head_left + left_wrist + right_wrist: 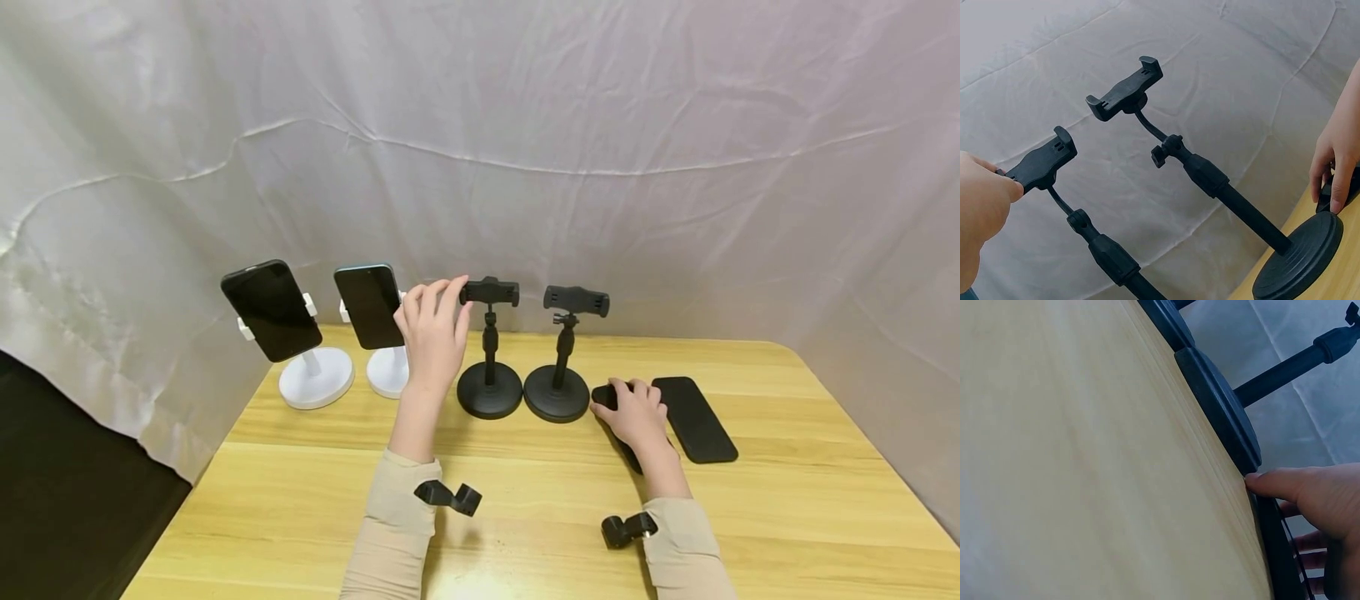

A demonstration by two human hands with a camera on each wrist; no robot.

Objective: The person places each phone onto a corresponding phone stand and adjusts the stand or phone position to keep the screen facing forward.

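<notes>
My left hand [435,333] pinches the left end of the phone clamp [1044,159] on top of the left black phone stand [490,390]. Nothing sits in that clamp. To its right is a second black phone stand [557,392], whose clamp [1125,90] also holds nothing. On the table, my right hand [640,412] grips a black phone [626,450] by its sides, thumb on the left edge; the hand covers part of it. Another black phone [696,419] lies flat just right of that hand.
Two white stands at the left hold phones upright: a black phone [272,310] and a blue-edged phone [369,306]. Their round bases, such as the white base [317,385], stand on the wooden table [525,517]. A pale curtain [600,108] hangs behind.
</notes>
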